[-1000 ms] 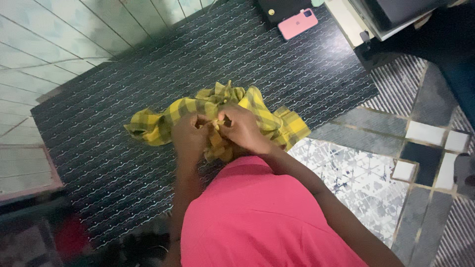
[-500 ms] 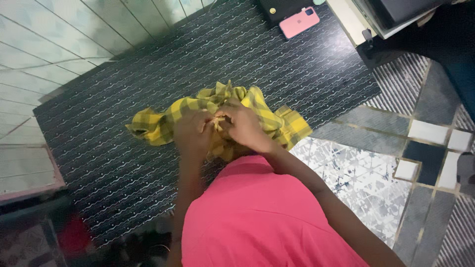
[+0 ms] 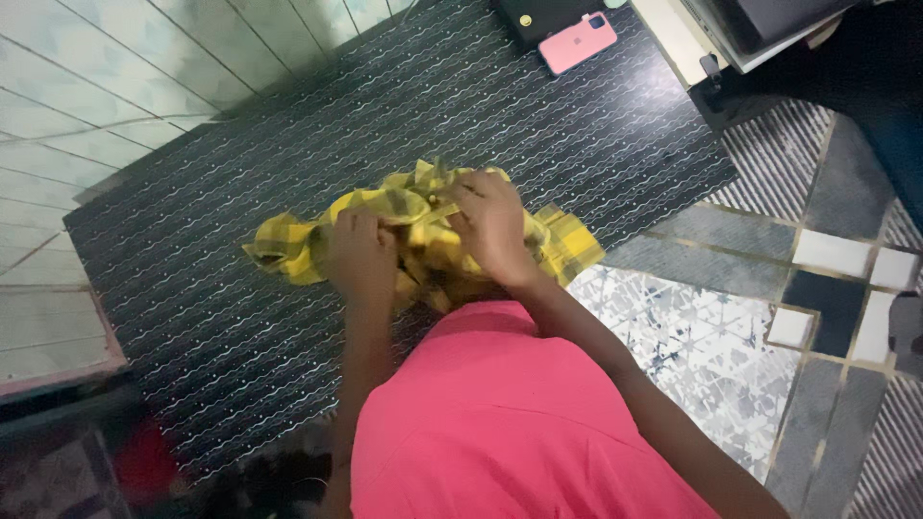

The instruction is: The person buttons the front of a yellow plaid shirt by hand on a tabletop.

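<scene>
Both hands had shifted slightly on the crumpled yellow checked cloth (image 3: 423,235) lying mid-surface (image 3: 221,317), the left hand (image 3: 363,258) pressing its bunched middle, the right hand (image 3: 492,223) with fingers pinched on a fold, so the gathering had edged along

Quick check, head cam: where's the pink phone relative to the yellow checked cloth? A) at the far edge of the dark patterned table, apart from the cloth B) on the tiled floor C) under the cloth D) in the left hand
A: the pink phone lies at the far edge of the dark patterned table, apart from the yellow checked cloth, which both hands grip.
</scene>
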